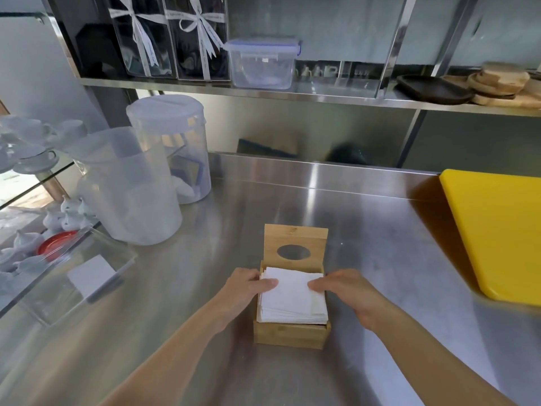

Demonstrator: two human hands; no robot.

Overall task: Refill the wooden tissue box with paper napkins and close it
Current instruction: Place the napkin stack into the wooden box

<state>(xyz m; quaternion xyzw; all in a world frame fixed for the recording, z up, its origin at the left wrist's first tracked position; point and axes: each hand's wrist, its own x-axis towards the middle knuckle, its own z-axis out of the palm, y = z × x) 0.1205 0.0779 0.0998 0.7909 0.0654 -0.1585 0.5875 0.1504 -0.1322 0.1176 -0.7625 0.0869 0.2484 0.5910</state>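
A wooden tissue box (291, 335) stands on the steel counter, near its front middle. Its lid (295, 244), with an oval hole, is tipped up at the back. A stack of white paper napkins (292, 303) sits in the box and rises above its rim. My left hand (248, 284) rests on the stack's left side, thumb on top. My right hand (339, 288) presses on the stack's right side, fingers flat on the top napkin.
Two tall clear plastic containers (137, 186) stand at the back left. A clear acrylic tray (82, 276) with a white card lies left of the box. A yellow cutting board (497, 232) lies at the right. Shelves above hold boxes and wooden plates.
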